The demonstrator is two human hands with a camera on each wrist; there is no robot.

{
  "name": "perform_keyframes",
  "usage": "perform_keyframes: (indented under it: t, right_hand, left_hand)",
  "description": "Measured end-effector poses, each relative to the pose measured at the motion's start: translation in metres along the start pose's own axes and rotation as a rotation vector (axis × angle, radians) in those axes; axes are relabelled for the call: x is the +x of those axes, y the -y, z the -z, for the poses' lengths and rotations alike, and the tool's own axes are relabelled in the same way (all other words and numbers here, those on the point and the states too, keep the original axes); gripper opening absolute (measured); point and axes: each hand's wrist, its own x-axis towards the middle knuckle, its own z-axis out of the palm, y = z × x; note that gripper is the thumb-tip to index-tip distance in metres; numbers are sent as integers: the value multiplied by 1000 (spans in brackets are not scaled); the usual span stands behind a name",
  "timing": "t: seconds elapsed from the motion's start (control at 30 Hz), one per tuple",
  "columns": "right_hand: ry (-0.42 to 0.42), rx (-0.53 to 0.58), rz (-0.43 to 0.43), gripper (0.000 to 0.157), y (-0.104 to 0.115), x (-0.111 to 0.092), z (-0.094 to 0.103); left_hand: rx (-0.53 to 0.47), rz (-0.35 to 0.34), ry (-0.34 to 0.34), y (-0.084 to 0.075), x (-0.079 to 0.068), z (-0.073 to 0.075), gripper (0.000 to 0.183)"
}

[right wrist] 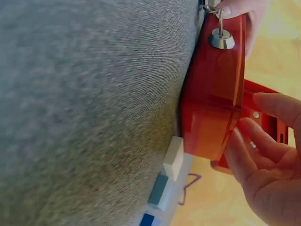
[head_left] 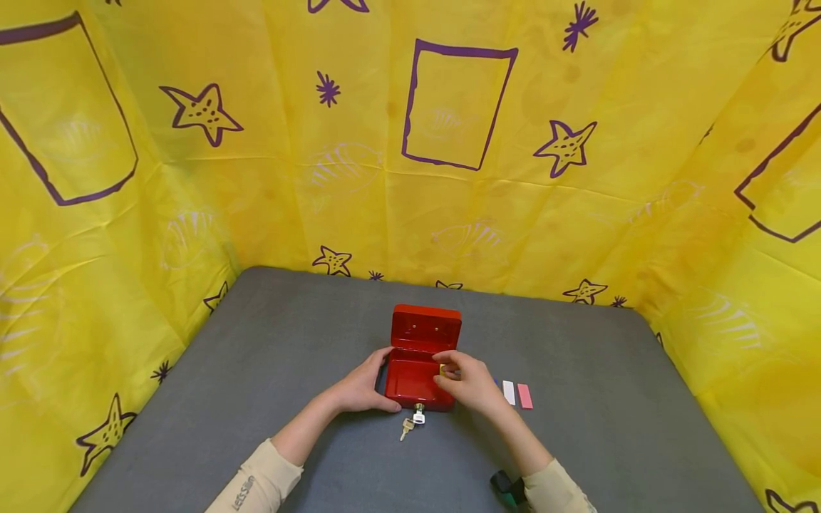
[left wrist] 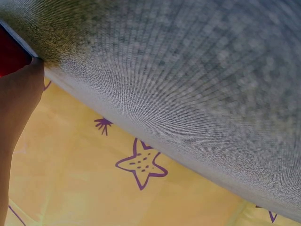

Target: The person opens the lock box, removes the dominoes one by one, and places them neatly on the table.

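A red metal cash box (head_left: 413, 381) stands with its lid (head_left: 426, 324) raised. A key (head_left: 419, 415) sits in the lock (right wrist: 221, 39) on its front, and a second key (head_left: 407, 427) hangs from it. My left hand (head_left: 364, 387) grips the box's left side; in the left wrist view, part of that hand (left wrist: 23, 94) touches a red corner. Over the box's right side, my right hand (head_left: 468, 381) holds a small yellow block (head_left: 442, 370) between thumb and fingers. From the right wrist, fingertips (right wrist: 244, 125) show at the box rim, with the block hidden.
Right of the box, a white block (head_left: 509, 392) and a pink block (head_left: 525, 396) lie on the grey table (head_left: 308, 313). A blue block (head_left: 496, 382) is mostly covered by the right hand. Yellow cloth (head_left: 385, 214) with drawn stars surrounds the table on three sides.
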Motion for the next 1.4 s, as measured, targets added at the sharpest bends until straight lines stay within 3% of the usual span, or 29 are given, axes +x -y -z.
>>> perform_keyframes:
  t: [0.3,0.57,0.83,1.4]
  right_hand:
    - [-3,-268,68,31,13,5,-6]
    - [-7,-424,75,27,24,7,-15]
    - [-32,-495,97,21,24,7,-21]
    - [-5,-478,63,19,22,8,-25]
  left_hand:
    - [-3,1,-3,0,0,0,105]
    - [-3,-4,-6,0,-1,0,104]
    - [-1,-18,-3,1,-1,0,104]
    - [-1,-1,2,0,0,0,104]
